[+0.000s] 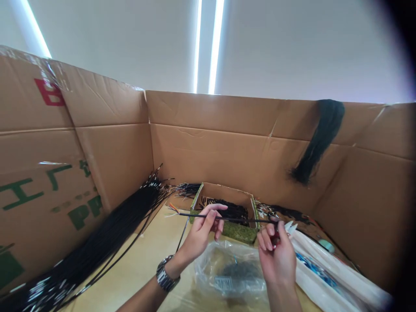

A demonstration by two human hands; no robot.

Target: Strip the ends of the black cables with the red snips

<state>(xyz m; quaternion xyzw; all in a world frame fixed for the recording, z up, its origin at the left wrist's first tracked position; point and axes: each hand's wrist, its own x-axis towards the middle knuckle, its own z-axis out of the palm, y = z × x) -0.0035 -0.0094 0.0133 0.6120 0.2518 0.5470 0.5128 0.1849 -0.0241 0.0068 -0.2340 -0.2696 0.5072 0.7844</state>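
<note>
My left hand (204,227), with a dark metal watch on the wrist, pinches a black cable (234,220) between thumb and fingers. Thin coloured wires (172,209), orange and white among them, fan out bare from the cable's left end. At its right end my right hand (277,251) is closed. It grips scissors (290,228) with red handles mostly hidden in the palm, and the blades point up and to the right. The cable reaches the right thumb and fingers; its tip there is hidden. Both hands are above the table, in front of an open box (240,234) of short black pieces.
Cardboard walls (208,147) enclose the table (143,255). A long bundle of black cables (107,234) lies left. A clear plastic bag (227,268) with dark contents lies nearest. White wrapping (312,268) with blue items is right. Dark strands (325,134) hang over the back wall.
</note>
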